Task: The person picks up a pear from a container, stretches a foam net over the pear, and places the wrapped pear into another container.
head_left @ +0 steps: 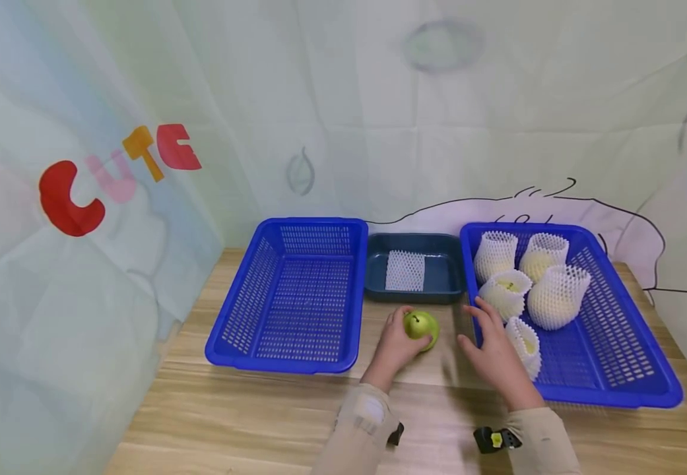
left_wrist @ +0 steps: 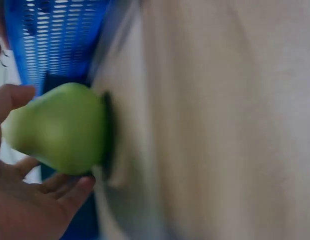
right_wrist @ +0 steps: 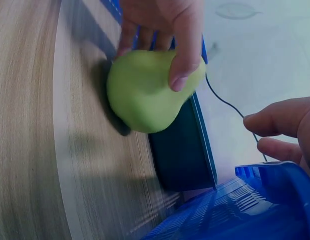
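A green pear [head_left: 420, 323] stands stem-up at the table's middle, with a shadow beside its base in the right wrist view. My left hand [head_left: 395, 344] holds it from the side, thumb and fingers around it. In the right wrist view the thumb lies across the narrow top of the pear [right_wrist: 139, 95]. To the right, my right hand [head_left: 497, 356] holds nothing; its fingers are spread and slightly bent by the left rim of the right blue basket [head_left: 569, 369]. In that basket sit several pale fruits in white foam net sleeves [head_left: 557, 300].
Behind the pear, a dark teal tray [head_left: 444, 280] holds a flat white foam net [head_left: 405, 270]. A blue basket [head_left: 301, 310] with nothing in it stands on the left. All rest on a wooden table [head_left: 230, 415] against a printed cloth backdrop [head_left: 343, 119].
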{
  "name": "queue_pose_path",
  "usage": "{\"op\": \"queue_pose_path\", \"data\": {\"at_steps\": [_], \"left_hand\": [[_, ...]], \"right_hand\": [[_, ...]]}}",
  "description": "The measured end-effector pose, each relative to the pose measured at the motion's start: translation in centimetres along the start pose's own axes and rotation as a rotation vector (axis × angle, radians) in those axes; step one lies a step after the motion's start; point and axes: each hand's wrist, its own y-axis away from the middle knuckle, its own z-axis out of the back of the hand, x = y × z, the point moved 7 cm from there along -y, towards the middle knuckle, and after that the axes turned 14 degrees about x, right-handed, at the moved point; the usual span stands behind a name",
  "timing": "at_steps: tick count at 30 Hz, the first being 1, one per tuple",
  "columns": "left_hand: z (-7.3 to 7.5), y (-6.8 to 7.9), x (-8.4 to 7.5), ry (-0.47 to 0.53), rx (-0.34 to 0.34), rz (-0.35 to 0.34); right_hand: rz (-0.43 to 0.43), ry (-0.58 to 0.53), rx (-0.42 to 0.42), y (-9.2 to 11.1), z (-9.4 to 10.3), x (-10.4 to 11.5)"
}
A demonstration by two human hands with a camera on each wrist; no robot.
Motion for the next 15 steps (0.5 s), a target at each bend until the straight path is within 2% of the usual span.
{"op": "queue_pose_path", "data": {"at_steps": [2, 5, 8, 10, 12, 15], "left_hand": [[1.1, 0.7, -1.3, -0.108, 0.009, 0.003], [3.8, 2.5, -4.2, -0.225, 0.001, -0.048], [7.3, 4.6, -6.0, -0.293, -0.075, -0.119], [9.2, 5.4, -5.5, -0.353, -0.127, -0.095], [10.4, 5.7, -3.9, -0.388, -0.136, -0.02], [10.6, 5.4, -0.8, -0.364, -0.032, 0.118]], "right_hand": [[0.01, -0.002, -0.004, -0.2, 0.0, 0.1], [0.018, 0.0, -0.002, -0.6, -0.1, 0.3], [0.012, 0.008, 0.004, -1.0, -0.1, 0.6], [0.027, 0.007, 0.002, -1.2, 0.1, 1.2], [0.074, -0.018, -0.002, -1.9, 0.8, 2.6], [0.148, -0.151, 0.004, -4.6, 2.8, 5.8]]}}
